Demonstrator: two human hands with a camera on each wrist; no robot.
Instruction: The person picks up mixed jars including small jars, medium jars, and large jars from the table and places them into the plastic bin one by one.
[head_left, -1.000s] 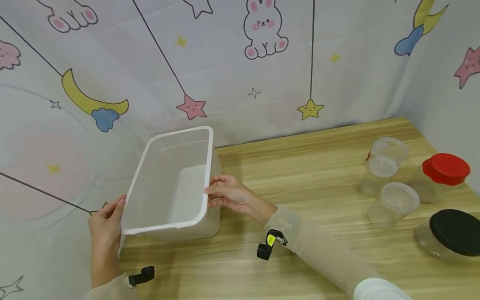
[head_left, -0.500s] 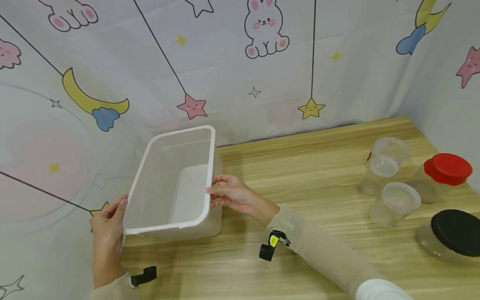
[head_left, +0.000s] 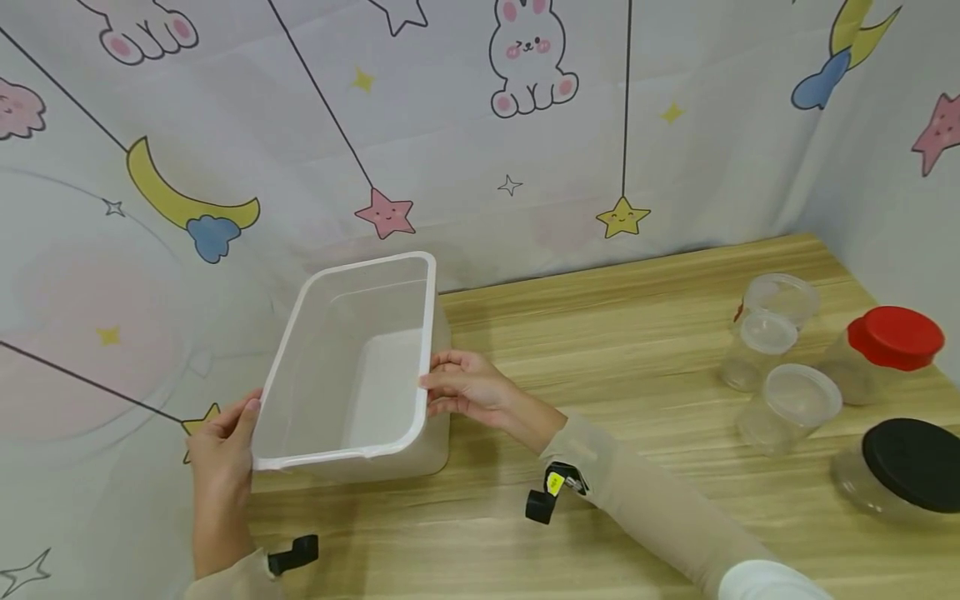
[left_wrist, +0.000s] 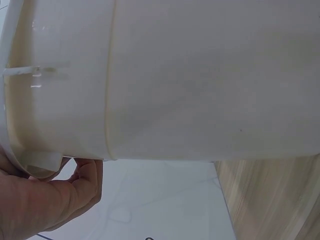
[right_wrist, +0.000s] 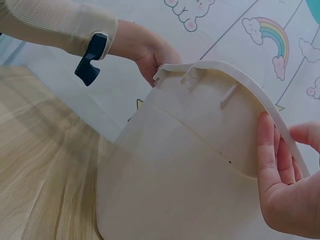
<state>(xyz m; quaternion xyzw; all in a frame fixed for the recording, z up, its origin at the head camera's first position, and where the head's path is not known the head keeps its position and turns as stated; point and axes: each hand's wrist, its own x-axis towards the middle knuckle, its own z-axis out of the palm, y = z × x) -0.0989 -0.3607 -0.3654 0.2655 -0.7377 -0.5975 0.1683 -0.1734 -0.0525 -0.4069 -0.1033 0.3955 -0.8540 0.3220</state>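
A deep white plastic storage bin point(head_left: 390, 383) with a rolled rim stands at the left of the table, its inside bare. My left hand point(head_left: 223, 442) grips the rim at the near left corner; in the left wrist view its fingers point(left_wrist: 85, 185) curl under the lip. On the opposite long side my right hand point(head_left: 468, 390) pinches the rim, thumb on top and fingers against the outer wall. The right wrist view shows that right hand point(right_wrist: 292, 185) beside the bin's outer wall point(right_wrist: 175, 175), with the left hand point(right_wrist: 150, 55) at the far corner.
On the wooden table point(head_left: 600, 333), at the right, stand several clear plastic jars, among them a red-lidded jar point(head_left: 892, 337), a black-lidded jar point(head_left: 911, 467) and a jar with a pale lid point(head_left: 801, 396). A printed curtain point(head_left: 450, 167) hangs close behind and left.
Both hands and the bin have shifted slightly to the right, with the same grip on the rim. The jars stay where they were.
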